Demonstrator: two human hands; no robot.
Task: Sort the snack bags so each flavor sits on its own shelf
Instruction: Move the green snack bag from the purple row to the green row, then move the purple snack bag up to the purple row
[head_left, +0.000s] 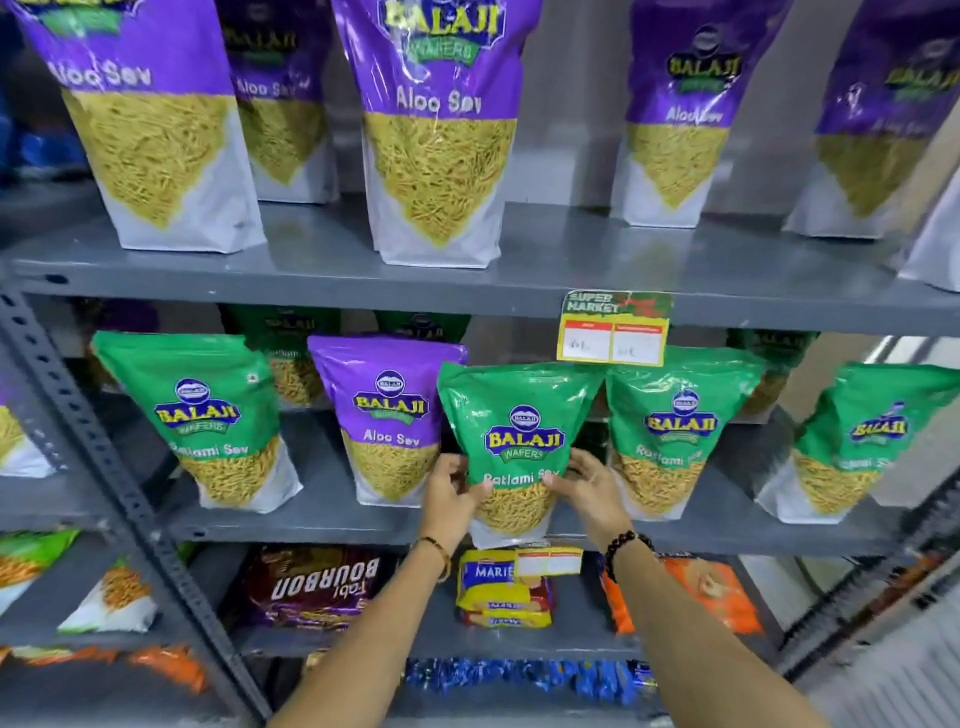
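Note:
Both my hands grip one green Ratlami Sev bag (522, 415) at the front edge of the middle shelf (332, 519). My left hand (449, 496) clasps its lower left side, my right hand (589, 491) its lower right. Just left of it stands a single purple Aloo Sev bag (387, 410) among the green bags (200, 415) of that shelf. More green bags (680, 426) stand to the right. The top shelf (571, 260) carries several purple Aloo Sev bags (439, 119).
A yellow price tag (613, 332) hangs from the top shelf's edge above the held bag. The lower shelf holds a Bourbon biscuit pack (317, 587), Marie packs (498, 592) and orange packets (711, 592). A perforated grey upright (104, 441) runs down the left.

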